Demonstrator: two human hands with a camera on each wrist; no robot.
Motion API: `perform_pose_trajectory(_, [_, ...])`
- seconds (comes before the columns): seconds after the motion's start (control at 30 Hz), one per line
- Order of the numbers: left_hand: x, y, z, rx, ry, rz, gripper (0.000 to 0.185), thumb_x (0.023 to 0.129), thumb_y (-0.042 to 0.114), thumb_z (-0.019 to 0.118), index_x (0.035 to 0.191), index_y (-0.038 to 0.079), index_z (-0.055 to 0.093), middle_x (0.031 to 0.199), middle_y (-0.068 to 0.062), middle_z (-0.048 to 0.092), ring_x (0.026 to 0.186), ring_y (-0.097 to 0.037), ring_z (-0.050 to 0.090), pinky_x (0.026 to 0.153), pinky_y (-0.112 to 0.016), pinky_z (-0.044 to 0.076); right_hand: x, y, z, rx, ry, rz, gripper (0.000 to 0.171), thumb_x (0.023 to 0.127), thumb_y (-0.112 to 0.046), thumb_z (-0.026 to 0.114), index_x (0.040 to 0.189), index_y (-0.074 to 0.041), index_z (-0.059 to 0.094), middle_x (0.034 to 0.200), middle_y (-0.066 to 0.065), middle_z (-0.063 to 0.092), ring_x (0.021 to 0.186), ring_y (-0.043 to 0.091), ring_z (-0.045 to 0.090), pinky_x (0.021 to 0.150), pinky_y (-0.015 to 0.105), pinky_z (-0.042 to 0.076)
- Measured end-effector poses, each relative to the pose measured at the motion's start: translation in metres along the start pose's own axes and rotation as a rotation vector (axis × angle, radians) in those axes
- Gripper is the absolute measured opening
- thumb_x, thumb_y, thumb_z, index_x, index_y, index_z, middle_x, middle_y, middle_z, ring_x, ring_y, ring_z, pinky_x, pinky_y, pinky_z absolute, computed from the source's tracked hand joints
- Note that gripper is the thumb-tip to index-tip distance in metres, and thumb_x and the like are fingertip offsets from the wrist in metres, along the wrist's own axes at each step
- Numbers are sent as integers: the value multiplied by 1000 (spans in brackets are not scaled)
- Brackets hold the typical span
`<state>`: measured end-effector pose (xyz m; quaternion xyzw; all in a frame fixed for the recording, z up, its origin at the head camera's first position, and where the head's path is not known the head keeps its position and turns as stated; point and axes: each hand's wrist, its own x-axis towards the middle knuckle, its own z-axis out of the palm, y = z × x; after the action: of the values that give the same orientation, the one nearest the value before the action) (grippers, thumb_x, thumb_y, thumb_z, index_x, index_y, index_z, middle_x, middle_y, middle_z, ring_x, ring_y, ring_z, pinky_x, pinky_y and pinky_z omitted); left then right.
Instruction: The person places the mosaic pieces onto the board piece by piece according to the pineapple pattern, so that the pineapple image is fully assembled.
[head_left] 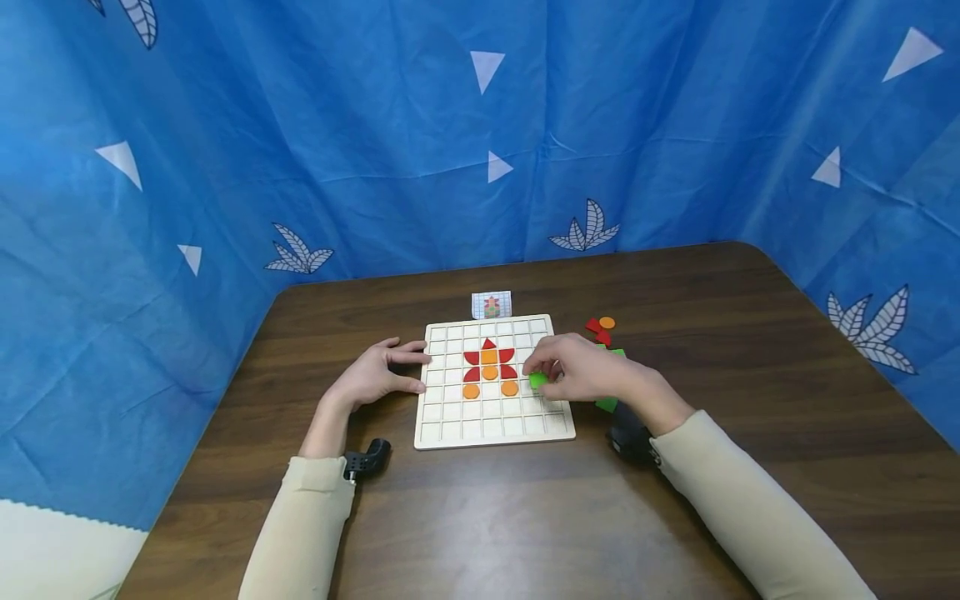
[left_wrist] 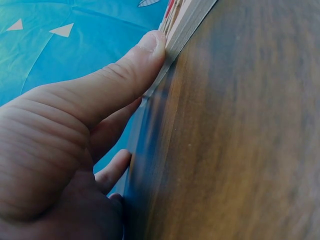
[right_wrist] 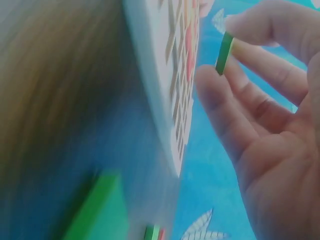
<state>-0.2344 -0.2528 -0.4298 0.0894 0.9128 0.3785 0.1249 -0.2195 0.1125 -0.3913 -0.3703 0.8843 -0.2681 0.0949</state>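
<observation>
A white square grid board (head_left: pixel 441 432) lies on the table in the head view. Red and orange pieces form a figure on it, with a red triangle (head_left: pixel 489 343) at the top and an orange square (head_left: pixel 489 357) below. My left hand (head_left: pixel 372 379) rests at the board's left edge, fingers spread; in the left wrist view its thumb (left_wrist: pixel 135 65) touches that edge. Over the board's right side, my right hand (head_left: pixel 583 367) pinches a green piece (head_left: pixel 537 381). The right wrist view shows this thin green piece (right_wrist: pixel 224 54) edge-on between thumb and fingertips.
Behind the board stands a small pattern card (head_left: pixel 492 306). Right of the board lie loose red pieces (head_left: pixel 603 336), an orange round piece (head_left: pixel 607 322) and green pieces (head_left: pixel 607 404), partly hidden by my right arm. A blue curtain (head_left: pixel 420 125) hangs behind the brown table (head_left: pixel 720 333).
</observation>
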Motion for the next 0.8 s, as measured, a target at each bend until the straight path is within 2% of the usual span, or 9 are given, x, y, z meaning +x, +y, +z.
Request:
perform_pose_trajectory(0.17, [0, 1, 0, 3, -5, -2, 47, 67, 41, 83, 112, 38, 69, 140, 20, 48, 147, -21, 6, 114, -60, 11, 16, -14, 7, -26, 1, -29, 26, 79, -19, 73, 105, -17, 72, 91, -8, 63, 81, 12, 58, 71, 22, 52])
perform_pose_trajectory(0.47, [0, 1, 0, -17, -11, 7, 49, 66, 42, 83, 113, 36, 69, 140, 19, 48, 148, -22, 5, 115, -59, 9, 43, -39, 27, -87, -27, -17, 24, 80, -17, 70, 103, -17, 70, 92, -7, 63, 82, 13, 57, 72, 23, 49])
perform_pose_trajectory(0.63, [0, 2, 0, -9, -15, 14, 50, 66, 43, 83, 113, 35, 69, 140, 19, 48, 148, -22, 6, 116, -57, 10, 50, -42, 36, -136, -50, 14, 25, 80, -15, 67, 104, -18, 70, 94, -7, 63, 80, 11, 54, 71, 23, 48])
perform_pose_trajectory(0.8, [0, 2, -1, -6, -10, 13, 49, 66, 43, 83, 113, 36, 69, 140, 19, 48, 147, -22, 6, 115, -58, 10, 50, -44, 41, -153, -49, 53, 26, 82, -20, 70, 108, -18, 70, 97, -8, 63, 82, 11, 53, 72, 23, 47])
